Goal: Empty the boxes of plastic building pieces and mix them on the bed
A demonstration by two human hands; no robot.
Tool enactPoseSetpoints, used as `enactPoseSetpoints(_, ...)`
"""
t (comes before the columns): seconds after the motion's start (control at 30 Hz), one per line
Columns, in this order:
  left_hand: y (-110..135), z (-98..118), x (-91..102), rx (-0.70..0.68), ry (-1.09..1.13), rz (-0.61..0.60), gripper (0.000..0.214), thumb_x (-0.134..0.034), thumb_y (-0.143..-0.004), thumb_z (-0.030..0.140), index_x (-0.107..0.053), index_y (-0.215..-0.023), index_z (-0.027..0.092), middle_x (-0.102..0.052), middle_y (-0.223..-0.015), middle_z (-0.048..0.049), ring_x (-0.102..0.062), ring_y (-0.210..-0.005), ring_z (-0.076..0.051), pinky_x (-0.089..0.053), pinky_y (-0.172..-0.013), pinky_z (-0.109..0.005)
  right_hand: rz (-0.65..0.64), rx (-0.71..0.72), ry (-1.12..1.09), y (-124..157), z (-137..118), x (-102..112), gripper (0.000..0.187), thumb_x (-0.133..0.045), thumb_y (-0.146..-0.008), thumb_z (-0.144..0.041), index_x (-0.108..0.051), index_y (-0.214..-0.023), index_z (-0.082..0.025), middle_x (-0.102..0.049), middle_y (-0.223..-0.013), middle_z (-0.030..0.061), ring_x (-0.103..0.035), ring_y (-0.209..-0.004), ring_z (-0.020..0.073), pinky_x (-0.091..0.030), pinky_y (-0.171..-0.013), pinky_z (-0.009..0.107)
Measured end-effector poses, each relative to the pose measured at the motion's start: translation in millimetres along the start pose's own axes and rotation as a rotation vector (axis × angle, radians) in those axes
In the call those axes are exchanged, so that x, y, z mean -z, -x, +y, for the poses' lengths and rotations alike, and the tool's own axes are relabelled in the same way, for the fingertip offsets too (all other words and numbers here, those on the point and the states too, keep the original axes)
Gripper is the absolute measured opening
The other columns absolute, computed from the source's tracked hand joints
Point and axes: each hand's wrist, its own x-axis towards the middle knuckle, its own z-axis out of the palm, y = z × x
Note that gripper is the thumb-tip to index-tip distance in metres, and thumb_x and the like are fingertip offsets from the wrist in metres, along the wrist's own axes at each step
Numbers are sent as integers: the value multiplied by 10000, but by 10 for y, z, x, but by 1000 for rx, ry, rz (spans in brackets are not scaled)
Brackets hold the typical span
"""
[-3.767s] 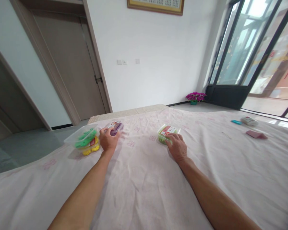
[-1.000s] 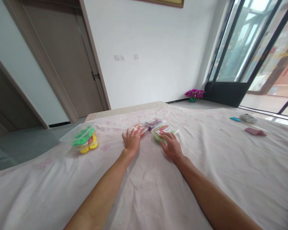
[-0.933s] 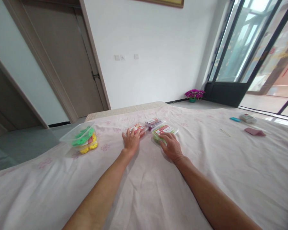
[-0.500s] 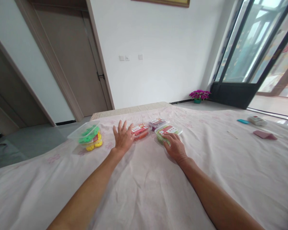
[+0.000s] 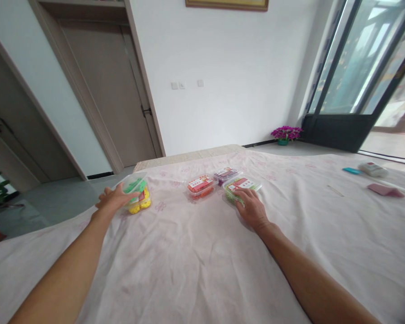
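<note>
My left hand [image 5: 112,199] is at the left side of a clear plastic box [image 5: 140,181] holding green and yellow pieces. Its fingers are spread, with the thumb across the front of the box; whether it touches the box I cannot tell. My right hand [image 5: 253,208] has its fingers curled over the near edge of a clear lidded box with green contents [image 5: 242,183], the thumb low at the side. Between the hands sits a lidded box with red-orange contents [image 5: 201,186]. Behind the green one stands a box with purple contents [image 5: 227,173].
A pale flowered cloth [image 5: 189,252] covers the surface. At the right lie a blue item [image 5: 352,171], a white packet [image 5: 373,169], a pink folded piece [image 5: 386,190] and a thin stick [image 5: 335,191]. Magenta flowers [image 5: 286,132] stand on the floor by the wall.
My left hand has moved left, from beside the red-orange box to the box of green and yellow pieces. My right hand stays on the green box. The view has shifted slightly.
</note>
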Motion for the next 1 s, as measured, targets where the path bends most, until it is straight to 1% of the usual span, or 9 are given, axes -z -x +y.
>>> enactPoseSetpoints(0.1, -20, -18, -41, 122, -13, -120, 899, -720, -562, 705, -491, -1320, 281, -475, -1355, -120, -483, -1150, -448, -468, -850, -540, -1, 4, 2, 1, -12, 15, 285, -568, -846, -194, -639, -1111, -272, -649, -1134, 58, -545, -1096, 259, -497, -903, 412)
enactPoseSetpoints(0.17, 29, 5, -46, 83, -2, -87, 832, -673, -637, 682, -493, -1337, 268, -462, -1362, -114, -467, -1185, -430, -462, -887, -508, -3, 6, 6, 2, -19, 22, 283, -565, -849, -191, -635, -1111, -270, -646, -1134, 60, -542, -1094, 260, -494, -912, 416)
enactPoseSetpoints(0.3, 244, 44, -19, -56, 15, -2, 677, -617, -726, 621, -577, -1281, 235, -541, -1247, -130, -403, -1287, -363, -371, -1042, -485, -15, 3, 6, 4, -26, 28, 287, -564, -852, -183, -627, -1121, -259, -639, -1143, 63, -534, -1101, 258, -491, -923, 413)
enactPoseSetpoints(0.4, 529, 80, 12, -154, 89, 87, 605, -624, -741, 569, -615, -1245, 235, -571, -1177, -131, -423, -1290, -309, -347, -1094, -444, -11, 6, -2, 4, -31, 31, 296, -565, -849, -179, -626, -1125, -268, -638, -1143, 60, -536, -1097, 256, -493, -917, 416)
enactPoseSetpoints(0.57, 1220, 275, 10, -532, 321, 211, 529, -680, -703, 404, -620, -1205, 250, -519, -1282, -91, -445, -1293, -264, -329, -1148, -366, -16, 0, -15, 5, -37, 37, 293, -569, -846, -163, -624, -1117, -261, -635, -1158, 53, -523, -1107, 255, -491, -923, 405)
enactPoseSetpoints(0.63, 1501, 410, -27, -660, 397, 147, 544, -716, -677, 377, -623, -1201, 269, -506, -1296, -89, -451, -1290, -278, -344, -1145, -390, -17, -4, -16, 7, -37, 38, 296, -576, -841, -157, -625, -1116, -256, -636, -1159, 55, -520, -1113, 257, -487, -930, 405)
enactPoseSetpoints(0.77, 1914, 738, -179, -764, 443, -117, 588, -769, -640, 361, -625, -1209, 331, -493, -1328, -74, -435, -1295, -293, -377, -1117, -432, -16, -10, -26, 13, -40, 38, 317, -569, -832, -137, -625, -1123, -252, -638, -1158, 56, -519, -1115, 252, -483, -936, 403)
enactPoseSetpoints(0.83, 2021, 903, -277, -807, 504, -184, 599, -765, -649, 346, -615, -1227, 306, -466, -1330, -90, -425, -1299, -299, -376, -1110, -460, -15, -12, -32, 14, -46, 41, 324, -562, -827, -129, -628, -1121, -248, -637, -1160, 58, -520, -1113, 249, -483, -937, 401)
enactPoseSetpoints(1.0, 2064, 1212, -461, -861, 609, -213, 617, -774, -647, 306, -593, -1235, 265, -411, -1312, -105, -409, -1300, -306, -358, -1106, -496, -13, -3, -55, 14, -51, 41, 404, -550, -763, -70, -632, -1123, -232, -636, -1162, 64, -516, -1120, 249, -476, -957, 399)
